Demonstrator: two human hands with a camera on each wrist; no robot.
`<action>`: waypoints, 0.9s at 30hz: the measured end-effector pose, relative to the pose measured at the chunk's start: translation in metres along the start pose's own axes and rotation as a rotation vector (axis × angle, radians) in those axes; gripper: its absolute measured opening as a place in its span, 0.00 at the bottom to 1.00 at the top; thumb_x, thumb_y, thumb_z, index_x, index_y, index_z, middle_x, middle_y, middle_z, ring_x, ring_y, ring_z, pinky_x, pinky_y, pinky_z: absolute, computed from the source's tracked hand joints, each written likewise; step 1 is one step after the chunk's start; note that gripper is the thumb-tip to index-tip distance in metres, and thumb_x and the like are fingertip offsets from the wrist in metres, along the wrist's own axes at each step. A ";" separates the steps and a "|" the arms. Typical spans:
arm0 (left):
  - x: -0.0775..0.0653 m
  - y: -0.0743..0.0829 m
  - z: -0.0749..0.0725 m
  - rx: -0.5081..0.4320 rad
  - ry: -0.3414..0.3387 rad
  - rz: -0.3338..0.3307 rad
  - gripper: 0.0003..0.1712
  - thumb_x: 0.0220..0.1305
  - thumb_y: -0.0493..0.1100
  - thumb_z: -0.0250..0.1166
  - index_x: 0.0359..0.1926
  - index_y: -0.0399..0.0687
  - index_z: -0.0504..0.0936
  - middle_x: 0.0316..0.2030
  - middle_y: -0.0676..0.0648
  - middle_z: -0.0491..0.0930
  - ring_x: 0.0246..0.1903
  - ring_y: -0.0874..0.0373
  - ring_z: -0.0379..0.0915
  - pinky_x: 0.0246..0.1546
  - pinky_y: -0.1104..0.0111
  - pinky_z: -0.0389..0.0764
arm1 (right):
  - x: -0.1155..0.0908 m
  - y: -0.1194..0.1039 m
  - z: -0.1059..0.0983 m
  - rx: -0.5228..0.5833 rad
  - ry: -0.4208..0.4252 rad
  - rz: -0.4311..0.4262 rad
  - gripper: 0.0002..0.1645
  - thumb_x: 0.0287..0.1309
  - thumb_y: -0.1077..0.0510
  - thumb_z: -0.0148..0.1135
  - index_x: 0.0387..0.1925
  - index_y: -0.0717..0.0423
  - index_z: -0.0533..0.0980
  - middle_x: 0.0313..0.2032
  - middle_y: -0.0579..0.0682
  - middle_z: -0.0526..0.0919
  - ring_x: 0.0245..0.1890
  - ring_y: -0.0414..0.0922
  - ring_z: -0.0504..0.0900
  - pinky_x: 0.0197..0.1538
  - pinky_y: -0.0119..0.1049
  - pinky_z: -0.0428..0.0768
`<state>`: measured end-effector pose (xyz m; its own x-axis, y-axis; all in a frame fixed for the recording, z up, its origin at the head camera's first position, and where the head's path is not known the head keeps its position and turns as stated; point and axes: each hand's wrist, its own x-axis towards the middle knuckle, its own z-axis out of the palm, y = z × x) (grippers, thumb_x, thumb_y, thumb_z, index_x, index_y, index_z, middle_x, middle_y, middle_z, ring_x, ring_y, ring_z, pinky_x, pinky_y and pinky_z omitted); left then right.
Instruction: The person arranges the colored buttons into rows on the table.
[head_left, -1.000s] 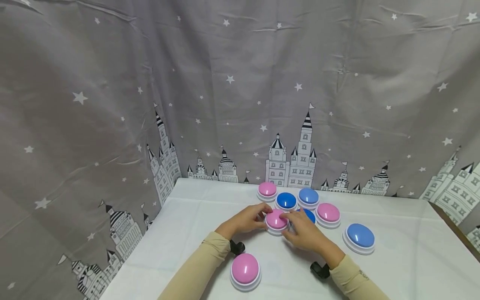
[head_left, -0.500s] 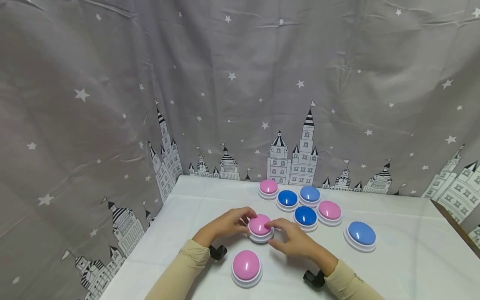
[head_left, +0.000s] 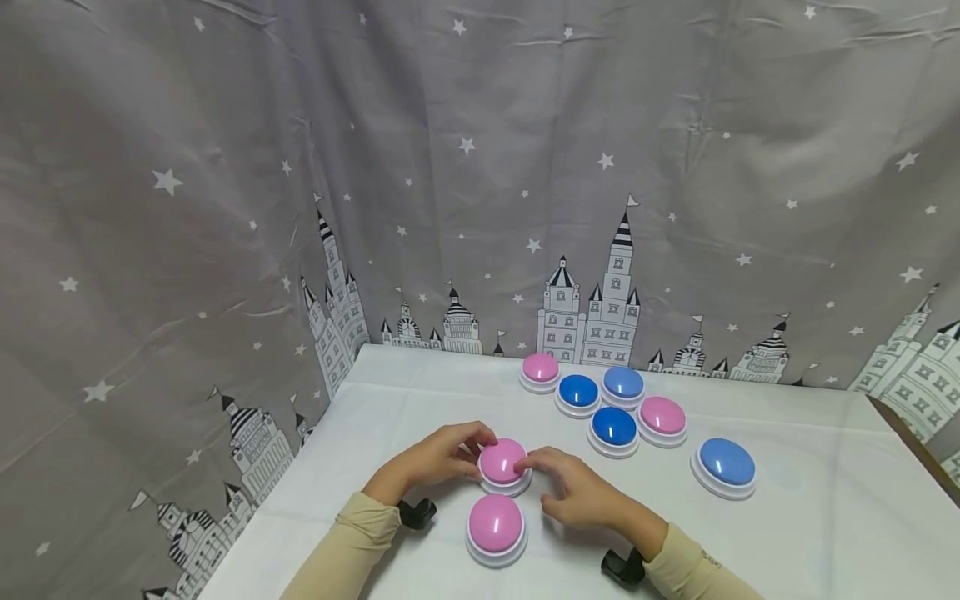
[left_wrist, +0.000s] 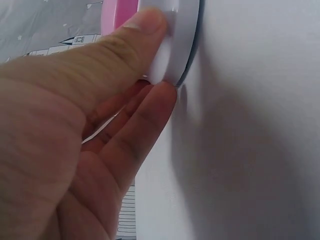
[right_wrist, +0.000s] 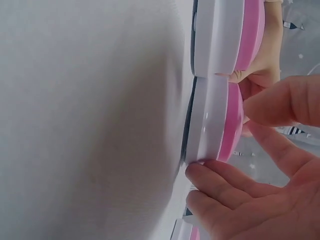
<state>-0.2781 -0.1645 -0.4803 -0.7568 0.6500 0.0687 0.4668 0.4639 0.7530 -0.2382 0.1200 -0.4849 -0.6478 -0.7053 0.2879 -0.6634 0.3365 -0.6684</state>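
In the head view, a pink dome push button (head_left: pixel 502 461) on a round white base sits between both hands. My left hand (head_left: pixel 438 457) holds its left side; in the left wrist view the thumb (left_wrist: pixel 145 25) presses the white rim and fingertips meet the base edge. From the right, my right hand (head_left: pixel 577 492) holds the same button, with fingertips (right_wrist: pixel 196 172) against its base in the right wrist view and the thumb beside the pink dome. A second pink push button (head_left: pixel 496 523) stands right in front, its base touching or nearly touching the held one.
Behind and to the right stand several other push buttons: pink ones (head_left: pixel 540 367) (head_left: pixel 663 415), dark blue ones (head_left: pixel 578 391) (head_left: pixel 614 427) and lighter blue ones (head_left: pixel 623 383) (head_left: pixel 727 462). The white tabletop (head_left: pixel 420 392) ends at a grey castle-print curtain (head_left: pixel 450 208).
Both hands have brought the pink push button out of the cluster, leftward and nearer, to just behind the front pink button. The other buttons keep their places.
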 end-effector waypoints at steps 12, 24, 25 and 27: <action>0.000 0.004 0.001 -0.018 -0.053 -0.030 0.34 0.55 0.32 0.73 0.61 0.47 0.70 0.53 0.50 0.76 0.50 0.54 0.74 0.53 0.64 0.77 | -0.003 0.003 -0.002 0.024 -0.057 0.046 0.33 0.50 0.69 0.64 0.60 0.53 0.74 0.58 0.44 0.76 0.63 0.45 0.71 0.67 0.47 0.66; 0.046 0.067 0.014 0.173 -0.010 0.039 0.26 0.59 0.34 0.60 0.60 0.37 0.72 0.57 0.37 0.74 0.56 0.41 0.71 0.55 0.60 0.75 | -0.034 0.018 -0.069 0.052 0.035 0.143 0.24 0.61 0.67 0.61 0.59 0.62 0.72 0.53 0.60 0.79 0.51 0.57 0.80 0.56 0.52 0.77; 0.051 0.073 0.017 0.182 0.000 0.039 0.24 0.61 0.34 0.61 0.59 0.37 0.72 0.57 0.37 0.75 0.55 0.42 0.72 0.55 0.62 0.76 | -0.037 0.020 -0.076 0.061 0.052 0.154 0.23 0.62 0.68 0.60 0.59 0.63 0.73 0.52 0.60 0.80 0.49 0.57 0.80 0.54 0.49 0.78; 0.063 0.082 0.022 0.201 0.019 0.026 0.23 0.63 0.36 0.62 0.59 0.38 0.73 0.57 0.39 0.75 0.55 0.44 0.73 0.54 0.64 0.76 | -0.043 0.025 -0.088 0.077 0.085 0.182 0.21 0.63 0.68 0.60 0.57 0.65 0.73 0.50 0.61 0.80 0.47 0.56 0.81 0.52 0.42 0.80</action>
<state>-0.2771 -0.0723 -0.4291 -0.7510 0.6526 0.1004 0.5667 0.5591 0.6052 -0.2598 0.2137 -0.4531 -0.7855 -0.5814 0.2121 -0.5044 0.4028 -0.7638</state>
